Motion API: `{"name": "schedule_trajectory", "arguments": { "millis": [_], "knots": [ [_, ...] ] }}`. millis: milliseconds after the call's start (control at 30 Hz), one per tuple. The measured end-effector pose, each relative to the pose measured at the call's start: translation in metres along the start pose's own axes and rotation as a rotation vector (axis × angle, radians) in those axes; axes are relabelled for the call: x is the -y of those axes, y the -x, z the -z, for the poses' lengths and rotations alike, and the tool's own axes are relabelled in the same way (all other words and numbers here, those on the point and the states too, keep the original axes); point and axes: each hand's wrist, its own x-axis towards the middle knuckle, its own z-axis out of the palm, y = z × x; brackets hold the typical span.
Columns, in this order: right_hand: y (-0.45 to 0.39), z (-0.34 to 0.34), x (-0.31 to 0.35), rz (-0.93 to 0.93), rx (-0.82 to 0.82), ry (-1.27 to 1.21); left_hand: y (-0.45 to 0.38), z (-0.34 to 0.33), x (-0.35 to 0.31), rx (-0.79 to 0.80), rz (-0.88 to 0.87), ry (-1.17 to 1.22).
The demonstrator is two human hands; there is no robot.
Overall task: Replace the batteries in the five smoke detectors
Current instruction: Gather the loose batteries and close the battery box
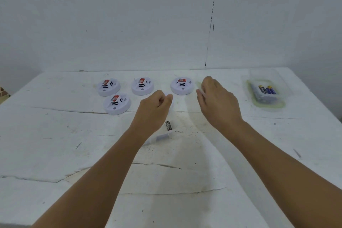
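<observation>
We seem to be on the fifth smoke detector (171,101), near the table (55,135) centre, mostly hidden under our left hand (154,109), whose curled fingers grip it. Our right hand (218,102) pinches a thin white piece. Four detectors (142,86) sit behind; next we likely fetch fresh batteries (266,89) from the tray (266,79) at right, leaving the black battery (169,125) aside

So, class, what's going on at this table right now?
A person is working over a white table. Four smoke detectors sit closed at the far side. The left hand curls round a white object that it mostly hides, possibly a fifth detector. The right hand pinches a thin white piece. A loose black battery lies near the left wrist. A clear container at the right holds blue batteries.
</observation>
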Motion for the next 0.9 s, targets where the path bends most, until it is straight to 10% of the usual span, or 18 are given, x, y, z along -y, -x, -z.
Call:
{"name": "schedule_trajectory", "arguments": {
  "millis": [433, 900],
  "knots": [
    [-0.024, 0.030, -0.007, -0.758, -0.208, -1.316, -0.008, -0.004, -0.009, 0.044, 0.175, 0.137],
    [0.006, -0.031, 0.028, -0.730, 0.305, -1.195, 0.024, 0.057, 0.052, -0.154, 0.259, 0.251]
  ]
}}
